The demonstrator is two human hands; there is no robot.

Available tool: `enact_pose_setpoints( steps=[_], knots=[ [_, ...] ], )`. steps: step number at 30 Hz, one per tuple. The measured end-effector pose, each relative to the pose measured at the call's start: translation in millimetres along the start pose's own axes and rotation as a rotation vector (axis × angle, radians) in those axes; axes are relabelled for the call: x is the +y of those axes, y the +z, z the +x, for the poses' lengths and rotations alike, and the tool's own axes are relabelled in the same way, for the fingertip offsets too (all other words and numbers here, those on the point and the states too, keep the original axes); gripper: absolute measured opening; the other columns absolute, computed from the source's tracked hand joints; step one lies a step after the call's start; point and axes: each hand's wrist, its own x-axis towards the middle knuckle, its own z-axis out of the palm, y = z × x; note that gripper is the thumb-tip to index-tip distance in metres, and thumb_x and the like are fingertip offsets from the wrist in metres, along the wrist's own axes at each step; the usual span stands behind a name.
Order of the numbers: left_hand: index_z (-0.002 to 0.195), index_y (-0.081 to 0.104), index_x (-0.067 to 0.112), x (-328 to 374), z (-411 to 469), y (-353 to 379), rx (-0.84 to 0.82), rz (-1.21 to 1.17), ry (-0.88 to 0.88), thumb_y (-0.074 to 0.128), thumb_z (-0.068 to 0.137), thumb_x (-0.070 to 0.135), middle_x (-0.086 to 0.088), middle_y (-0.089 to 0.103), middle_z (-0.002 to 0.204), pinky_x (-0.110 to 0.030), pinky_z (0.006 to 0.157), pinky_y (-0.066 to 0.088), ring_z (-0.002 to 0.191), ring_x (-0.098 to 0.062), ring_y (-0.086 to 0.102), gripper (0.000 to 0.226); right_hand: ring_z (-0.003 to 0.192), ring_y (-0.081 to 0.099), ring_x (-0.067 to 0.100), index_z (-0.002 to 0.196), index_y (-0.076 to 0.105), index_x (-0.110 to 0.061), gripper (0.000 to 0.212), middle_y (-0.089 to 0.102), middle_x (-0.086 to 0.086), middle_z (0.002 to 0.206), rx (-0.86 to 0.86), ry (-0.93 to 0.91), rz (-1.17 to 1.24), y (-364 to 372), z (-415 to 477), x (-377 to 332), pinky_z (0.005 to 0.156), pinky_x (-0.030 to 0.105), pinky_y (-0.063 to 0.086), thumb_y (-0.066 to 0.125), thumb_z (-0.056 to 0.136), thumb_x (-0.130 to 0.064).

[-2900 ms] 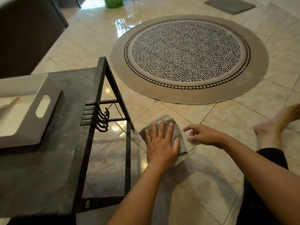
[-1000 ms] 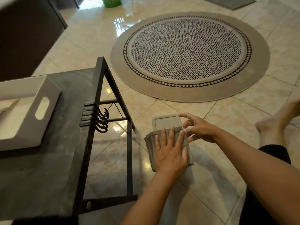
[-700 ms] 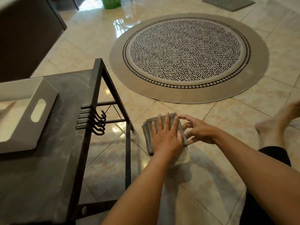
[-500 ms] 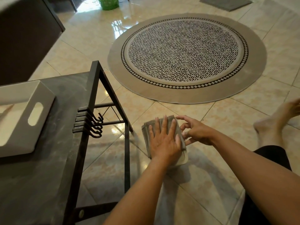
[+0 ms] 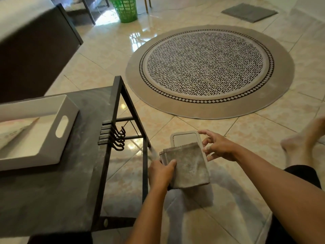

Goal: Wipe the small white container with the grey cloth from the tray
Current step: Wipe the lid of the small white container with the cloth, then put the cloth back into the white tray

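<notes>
The small white container lies flat above the tiled floor, only its far end showing. A folded grey cloth covers its near part. My left hand grips the cloth's left edge, thumb on top, fingers underneath. At the container's right rim, my right hand pinches it with the fingertips. The white tray sits on the dark table at the left.
A dark marble-topped table with black metal legs and hooks stands left of my hands. A round patterned rug lies ahead, a green basket and a grey mat beyond it. My bare foot rests at right.
My left hand went from pressing flat on the cloth to gripping its left edge. The cloth slid toward me, uncovering the container's far end. My right hand stayed on the right rim.
</notes>
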Motion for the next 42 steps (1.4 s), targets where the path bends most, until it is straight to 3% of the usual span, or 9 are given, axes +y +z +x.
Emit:
enact_pose_setpoints(
  steps=[2, 6, 10, 13, 15, 18, 22, 29, 42],
  knots=[
    [0.113, 0.055, 0.025, 11, -10, 0, 0.070, 0.010, 0.096, 0.065, 0.094, 0.029, 0.004, 0.061, 0.097, -0.036, 0.072, 0.061, 0.082, -0.008, 0.060, 0.022, 0.080, 0.067, 0.025, 0.150, 0.036, -0.025, 0.078, 0.055, 0.015, 0.102, 0.009, 0.003, -0.005, 1, -1, -5, 0.063, 0.039, 0.062, 0.056, 0.088, 0.017],
    [0.109, 0.049, 0.024, 33, -37, -6, 0.084, 0.090, 0.296, 0.058, 0.098, 0.026, 0.001, 0.059, 0.102, -0.016, 0.056, 0.046, 0.077, -0.004, 0.058, 0.015, 0.092, 0.065, 0.025, 0.152, 0.032, -0.028, 0.079, 0.056, 0.013, 0.111, 0.103, 0.018, -0.134, 10, -9, -17, 0.069, 0.037, 0.061, 0.064, 0.088, 0.007],
    [0.104, 0.046, 0.029, 67, -70, -25, 0.033, 0.078, 0.449, 0.057, 0.099, 0.025, 0.005, 0.058, 0.090, -0.016, 0.056, 0.052, 0.073, -0.003, 0.061, 0.013, 0.107, 0.059, 0.024, 0.148, 0.042, -0.023, 0.058, 0.058, 0.008, 0.122, 0.307, -0.131, -0.201, 17, -28, -47, 0.094, 0.043, 0.054, 0.065, 0.094, -0.020],
    [0.105, 0.045, 0.033, 101, -102, -49, -0.048, -0.084, 0.536, 0.058, 0.099, 0.029, 0.009, 0.061, 0.090, -0.018, 0.061, 0.056, 0.077, 0.004, 0.065, 0.014, 0.118, 0.058, 0.030, 0.143, 0.047, -0.026, 0.049, 0.058, 0.015, 0.132, 0.115, -0.177, 0.107, 31, -64, -90, 0.101, 0.047, 0.049, 0.053, 0.098, -0.043],
    [0.107, 0.047, 0.031, 121, -122, -70, -0.096, -0.182, 0.574, 0.058, 0.098, 0.029, 0.010, 0.061, 0.094, -0.020, 0.064, 0.057, 0.081, 0.006, 0.065, 0.015, 0.115, 0.061, 0.029, 0.134, 0.056, -0.027, 0.049, 0.063, 0.015, 0.128, -0.080, -0.201, 0.248, 42, -94, -121, 0.089, 0.042, 0.053, 0.043, 0.096, -0.055],
    [0.106, 0.048, 0.031, 143, -146, -113, -0.063, -0.234, 0.661, 0.061, 0.097, 0.025, 0.009, 0.062, 0.097, -0.022, 0.067, 0.059, 0.086, -0.001, 0.066, 0.017, 0.097, 0.071, 0.024, 0.132, 0.055, -0.025, 0.041, 0.067, 0.019, 0.116, -0.208, -0.360, 0.328, 57, -131, -171, 0.068, 0.033, 0.059, 0.054, 0.093, -0.035],
    [0.110, 0.046, 0.033, 156, -155, -186, 0.091, -0.212, 0.687, 0.067, 0.092, 0.019, 0.008, 0.061, 0.106, -0.021, 0.065, 0.056, 0.089, -0.004, 0.066, 0.031, 0.104, 0.068, 0.035, 0.138, 0.043, -0.034, 0.068, 0.063, 0.023, 0.116, -0.163, -0.597, 0.102, 86, -153, -231, 0.075, 0.036, 0.061, 0.067, 0.084, 0.000],
    [0.117, 0.048, 0.022, 150, -123, -313, 0.429, -0.005, 0.600, 0.077, 0.084, 0.014, 0.001, 0.061, 0.106, -0.039, 0.085, 0.054, 0.101, -0.020, 0.062, 0.045, 0.099, 0.063, 0.025, 0.117, 0.056, -0.029, 0.039, 0.058, 0.009, 0.108, -0.105, -0.796, -0.240, 181, -139, -306, 0.075, 0.039, 0.064, 0.066, 0.089, -0.002],
    [0.116, 0.052, 0.014, 109, -36, -391, 0.489, 0.193, 0.324, 0.079, 0.082, 0.013, -0.003, 0.057, 0.104, -0.029, 0.066, 0.045, 0.091, -0.019, 0.056, 0.044, 0.097, 0.061, 0.021, 0.117, 0.061, -0.016, 0.034, 0.061, 0.007, 0.110, -0.084, -0.747, -0.566, 287, -49, -339, 0.078, 0.028, 0.055, 0.064, 0.089, 0.002]
  ],
)
